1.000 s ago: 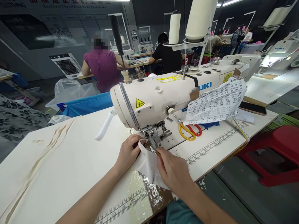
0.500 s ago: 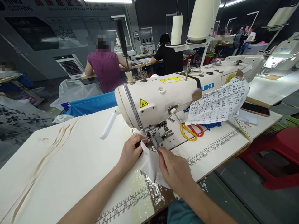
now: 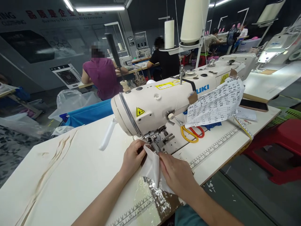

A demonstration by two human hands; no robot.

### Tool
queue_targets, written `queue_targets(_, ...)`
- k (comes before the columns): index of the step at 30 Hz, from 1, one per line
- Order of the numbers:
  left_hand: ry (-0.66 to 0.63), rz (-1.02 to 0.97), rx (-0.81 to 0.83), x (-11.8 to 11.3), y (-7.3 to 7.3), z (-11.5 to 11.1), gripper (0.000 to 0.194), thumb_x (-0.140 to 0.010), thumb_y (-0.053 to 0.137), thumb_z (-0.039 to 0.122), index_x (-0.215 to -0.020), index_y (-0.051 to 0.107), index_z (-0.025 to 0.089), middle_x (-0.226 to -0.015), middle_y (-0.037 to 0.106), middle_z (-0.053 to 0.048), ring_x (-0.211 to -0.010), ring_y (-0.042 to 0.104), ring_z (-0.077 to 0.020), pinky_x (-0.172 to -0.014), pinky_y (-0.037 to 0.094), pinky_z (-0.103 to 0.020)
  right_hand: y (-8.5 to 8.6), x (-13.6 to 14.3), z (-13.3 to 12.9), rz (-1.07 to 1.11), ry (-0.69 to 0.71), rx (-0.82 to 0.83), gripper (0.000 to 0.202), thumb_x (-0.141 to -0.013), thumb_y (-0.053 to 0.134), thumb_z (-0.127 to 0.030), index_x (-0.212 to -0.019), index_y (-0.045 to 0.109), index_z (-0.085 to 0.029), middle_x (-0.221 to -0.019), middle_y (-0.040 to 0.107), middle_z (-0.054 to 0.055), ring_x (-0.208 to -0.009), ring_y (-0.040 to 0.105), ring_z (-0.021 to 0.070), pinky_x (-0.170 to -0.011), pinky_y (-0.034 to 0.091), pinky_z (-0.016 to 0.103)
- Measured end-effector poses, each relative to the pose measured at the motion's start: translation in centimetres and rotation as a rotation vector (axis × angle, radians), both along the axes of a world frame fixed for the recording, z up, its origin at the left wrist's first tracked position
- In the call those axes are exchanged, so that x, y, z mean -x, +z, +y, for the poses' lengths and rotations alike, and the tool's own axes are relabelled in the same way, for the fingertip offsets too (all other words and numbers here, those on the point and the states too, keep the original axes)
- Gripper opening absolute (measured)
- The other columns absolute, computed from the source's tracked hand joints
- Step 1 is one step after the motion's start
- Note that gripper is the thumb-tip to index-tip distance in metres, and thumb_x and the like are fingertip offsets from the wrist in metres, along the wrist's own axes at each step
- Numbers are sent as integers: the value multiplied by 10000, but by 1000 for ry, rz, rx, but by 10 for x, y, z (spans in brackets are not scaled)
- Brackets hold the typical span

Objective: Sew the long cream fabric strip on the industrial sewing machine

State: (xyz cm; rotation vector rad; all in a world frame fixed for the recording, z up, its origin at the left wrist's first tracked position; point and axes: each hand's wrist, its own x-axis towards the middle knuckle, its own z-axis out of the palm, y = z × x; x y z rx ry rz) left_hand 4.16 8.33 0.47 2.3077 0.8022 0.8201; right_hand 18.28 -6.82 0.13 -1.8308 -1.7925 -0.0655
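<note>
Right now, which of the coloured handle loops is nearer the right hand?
The yellow loop; the red loop beside it sits farther from the right hand.

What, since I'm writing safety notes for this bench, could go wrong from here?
The left hand and right hand both work close to the metal parts under the sewing machine, so a finger might get caught if it runs.

The white cloth hangs in folds between the hands, so a crease could perhaps get stitched in.

The scissors lie loose near the right hand, so a sideways move might knock them.
</note>
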Motion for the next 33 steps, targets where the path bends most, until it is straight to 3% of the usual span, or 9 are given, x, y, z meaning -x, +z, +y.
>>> queue_targets(21,44,-20,110,1,-3,3,309,-920,537,446,-794,689,209,-793,646,-25,-779,595,-182,-712,472,-278,-4,1,-3,118,11,-25,288,-989,398,-110,-1227,560,-98,-952,713,121,-738,714,274,-532,563,365)
queue_targets(33,14,-54,102,0,-1,1,239,-915,555,363,-790,688,208,-824,662,-17,-783,604,-168,-727,472,-265,-4,2,-1,72,-12,-34,277,-974,418,-87,-1205,569,-111,-914,712,97,-714,712,255,-512,533,340)
